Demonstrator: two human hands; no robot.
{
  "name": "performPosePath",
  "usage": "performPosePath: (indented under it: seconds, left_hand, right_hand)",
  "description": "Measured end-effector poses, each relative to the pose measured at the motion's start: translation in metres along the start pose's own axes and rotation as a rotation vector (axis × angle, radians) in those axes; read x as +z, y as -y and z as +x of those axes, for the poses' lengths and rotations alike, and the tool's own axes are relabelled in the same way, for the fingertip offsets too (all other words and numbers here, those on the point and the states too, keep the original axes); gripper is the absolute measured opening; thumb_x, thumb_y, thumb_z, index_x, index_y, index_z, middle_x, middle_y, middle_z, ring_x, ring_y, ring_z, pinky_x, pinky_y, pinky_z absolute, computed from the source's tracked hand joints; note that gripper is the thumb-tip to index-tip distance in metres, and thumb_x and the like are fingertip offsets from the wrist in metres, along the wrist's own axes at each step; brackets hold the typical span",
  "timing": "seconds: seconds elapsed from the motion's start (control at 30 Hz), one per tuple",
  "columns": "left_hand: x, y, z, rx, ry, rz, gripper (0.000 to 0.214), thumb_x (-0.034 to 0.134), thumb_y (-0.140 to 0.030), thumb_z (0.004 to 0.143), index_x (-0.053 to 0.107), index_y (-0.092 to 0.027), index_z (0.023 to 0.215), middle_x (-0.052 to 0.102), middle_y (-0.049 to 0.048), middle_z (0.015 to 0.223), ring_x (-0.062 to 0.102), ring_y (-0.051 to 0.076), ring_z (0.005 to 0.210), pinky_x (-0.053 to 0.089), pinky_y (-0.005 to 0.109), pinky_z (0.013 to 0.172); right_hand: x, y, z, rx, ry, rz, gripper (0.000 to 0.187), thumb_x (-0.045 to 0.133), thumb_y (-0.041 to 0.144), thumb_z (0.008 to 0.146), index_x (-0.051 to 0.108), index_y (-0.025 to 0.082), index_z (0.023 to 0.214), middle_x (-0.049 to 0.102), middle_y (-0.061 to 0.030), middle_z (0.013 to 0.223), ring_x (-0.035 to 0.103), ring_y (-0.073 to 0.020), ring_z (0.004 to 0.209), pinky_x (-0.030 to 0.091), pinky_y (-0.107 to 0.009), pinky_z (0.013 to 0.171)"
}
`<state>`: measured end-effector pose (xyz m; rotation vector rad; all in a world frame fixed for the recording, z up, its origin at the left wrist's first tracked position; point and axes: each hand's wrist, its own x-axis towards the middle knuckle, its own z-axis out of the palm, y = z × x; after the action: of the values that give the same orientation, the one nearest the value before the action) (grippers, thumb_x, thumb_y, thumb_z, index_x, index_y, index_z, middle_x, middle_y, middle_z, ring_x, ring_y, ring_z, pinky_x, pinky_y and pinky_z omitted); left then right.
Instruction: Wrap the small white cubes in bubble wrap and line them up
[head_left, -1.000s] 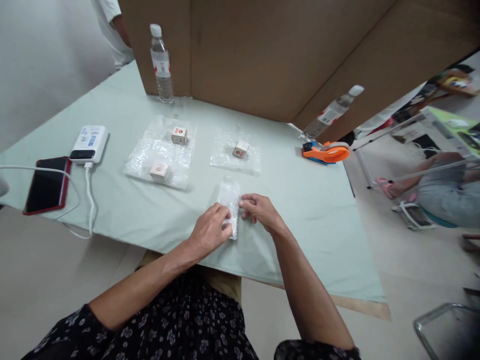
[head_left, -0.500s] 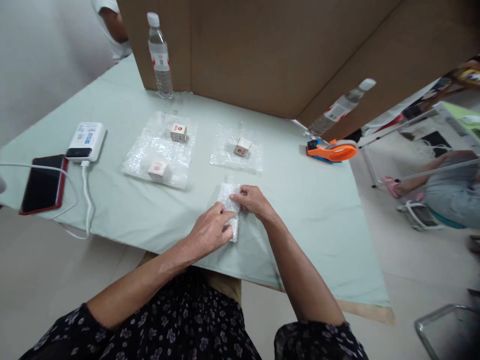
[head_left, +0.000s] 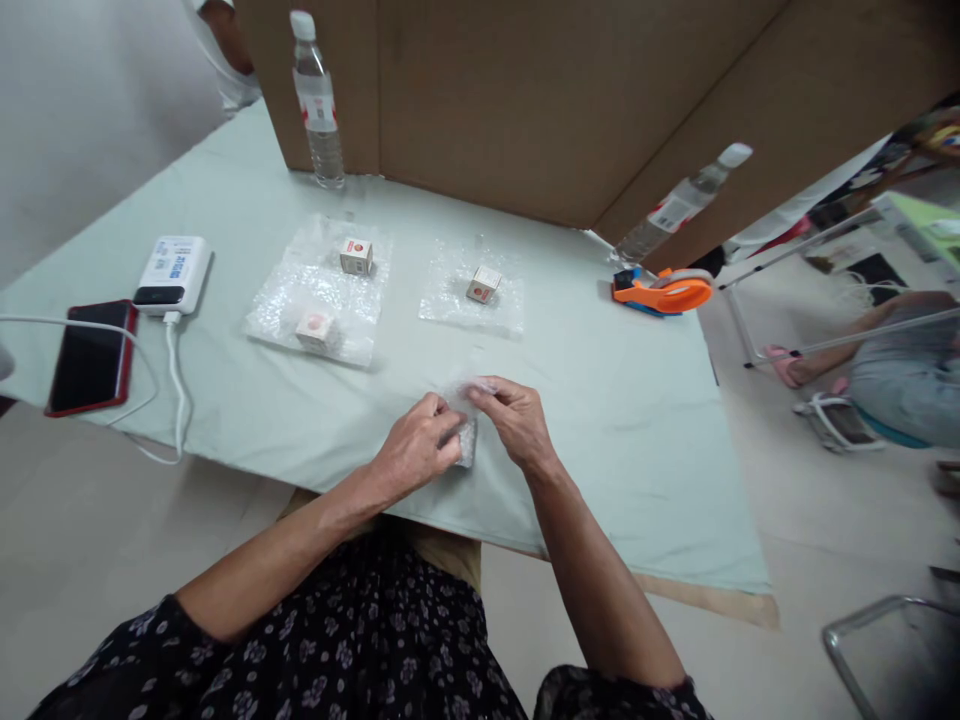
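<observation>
My left hand (head_left: 415,447) and my right hand (head_left: 513,416) are both closed on a small bubble-wrap bundle (head_left: 465,440) near the front of the pale green table (head_left: 615,400). The left fingers press its left side. The right thumb and fingers pinch its far end, folded toward me. What is inside the wrap is hidden. Behind it lies a bubble-wrap sheet (head_left: 450,305) with a small white and red box (head_left: 483,284) on it. To the left, a larger bubble-wrap sheet (head_left: 300,290) carries two similar boxes (head_left: 356,256) (head_left: 314,327).
An orange tape dispenser (head_left: 661,291) lies at the right edge by a tilted water bottle (head_left: 679,210). Another bottle (head_left: 317,100) stands before the cardboard wall (head_left: 540,100). A power bank (head_left: 173,273), cable and red phone (head_left: 91,355) lie left. Other people are at far left and right.
The long strip of bubble wrap has been folded back toward me and is now a short bundle. My right hand moved from its right side to its far end, then nearer.
</observation>
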<state>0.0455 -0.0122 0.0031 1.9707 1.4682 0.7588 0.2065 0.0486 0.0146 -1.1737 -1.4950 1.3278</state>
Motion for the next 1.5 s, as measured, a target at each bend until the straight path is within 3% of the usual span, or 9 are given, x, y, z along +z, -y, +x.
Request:
performPosePath:
  seconds: [0.2,0.37,0.47,0.53,0.77,0.97,1.2,1.37,1.5]
  left_hand:
    - [0.011,-0.001,-0.009,-0.009,-0.261,-0.021,0.019,0.058,-0.015,0.080,0.061,-0.019,0.099,0.055,0.0062,0.100,0.059,0.020,0.096,0.053,0.034,0.089]
    - [0.013,0.003,-0.010,-0.036,-0.396,0.025,0.047,0.065,-0.019,0.075,0.051,-0.016,0.120,0.056,0.0117,0.112,0.054,0.027,0.109,0.049,0.043,0.096]
    - [0.009,0.008,-0.008,-0.009,-0.324,0.030,0.055,0.066,-0.017,0.073,0.052,-0.017,0.126,0.050,0.0148,0.130,0.049,0.030,0.123,0.043,0.047,0.105]
    - [0.005,0.011,-0.006,0.001,-0.244,-0.005,0.043,0.065,-0.014,0.073,0.058,-0.019,0.115,0.048,0.0139,0.136,0.047,0.030,0.128,0.041,0.046,0.107]
    - [-0.003,0.014,-0.005,0.006,-0.135,-0.129,0.018,0.059,-0.010,0.073,0.059,-0.020,0.089,0.055,0.0114,0.127,0.052,0.025,0.125,0.042,0.042,0.105]
    - [-0.002,0.016,-0.006,0.055,-0.094,-0.119,0.029,0.049,-0.003,0.069,0.059,-0.020,0.091,0.064,0.0094,0.119,0.056,0.023,0.120,0.043,0.042,0.104]
    - [-0.024,0.036,-0.015,0.270,0.055,-0.123,0.042,0.059,-0.013,0.071,0.060,-0.017,0.113,0.060,0.0145,0.136,0.052,0.027,0.131,0.038,0.048,0.112]
    - [-0.032,0.043,-0.011,0.318,0.131,-0.156,0.051,0.062,-0.016,0.073,0.057,-0.019,0.124,0.053,0.0164,0.145,0.045,0.028,0.138,0.036,0.051,0.113]
    - [-0.031,0.033,0.006,0.121,0.139,-0.292,0.032,0.061,-0.029,0.082,0.063,-0.018,0.111,0.069,0.0093,0.112,0.064,0.020,0.101,0.050,0.034,0.088]
  right_hand:
    - [0.010,0.006,-0.030,-0.180,-0.086,-0.157,0.011,0.065,0.029,0.085,0.075,0.022,0.083,0.072,-0.0032,0.089,0.065,-0.0177,0.084,0.051,-0.030,0.077]
    - [0.008,0.003,-0.040,-0.246,-0.051,-0.237,0.010,0.066,0.027,0.085,0.076,0.024,0.087,0.073,-0.0040,0.093,0.067,-0.0187,0.088,0.053,-0.033,0.084]
    - [0.003,0.002,-0.043,-0.276,0.007,-0.285,0.012,0.066,0.028,0.086,0.077,0.025,0.091,0.074,-0.0044,0.096,0.068,-0.0192,0.092,0.054,-0.034,0.087]
    - [0.001,0.002,-0.044,-0.291,0.050,-0.307,0.014,0.066,0.026,0.087,0.077,0.025,0.093,0.073,-0.0044,0.098,0.068,-0.0189,0.094,0.054,-0.034,0.088]
    - [-0.001,0.000,-0.056,-0.339,0.131,-0.465,0.027,0.057,0.019,0.089,0.075,0.029,0.107,0.071,-0.0057,0.113,0.068,-0.0202,0.105,0.054,-0.038,0.095]
    - [0.001,-0.020,-0.072,-0.497,0.145,-0.643,0.044,0.061,0.019,0.089,0.061,0.030,0.132,0.065,-0.0093,0.127,0.057,-0.0246,0.128,0.050,-0.045,0.106]
    - [0.005,-0.034,-0.073,-0.616,0.109,-0.685,0.045,0.053,0.011,0.091,0.060,0.030,0.132,0.066,-0.0095,0.125,0.057,-0.0231,0.129,0.053,-0.045,0.103]
    - [0.003,-0.028,-0.064,-0.512,0.096,-0.616,0.038,0.054,0.016,0.091,0.066,0.030,0.124,0.067,-0.0081,0.124,0.059,-0.0227,0.123,0.052,-0.045,0.103]
    - [-0.004,-0.015,-0.041,-0.281,0.115,-0.421,0.023,0.061,0.031,0.089,0.074,0.025,0.106,0.070,-0.0074,0.112,0.065,-0.0220,0.106,0.052,-0.038,0.095]
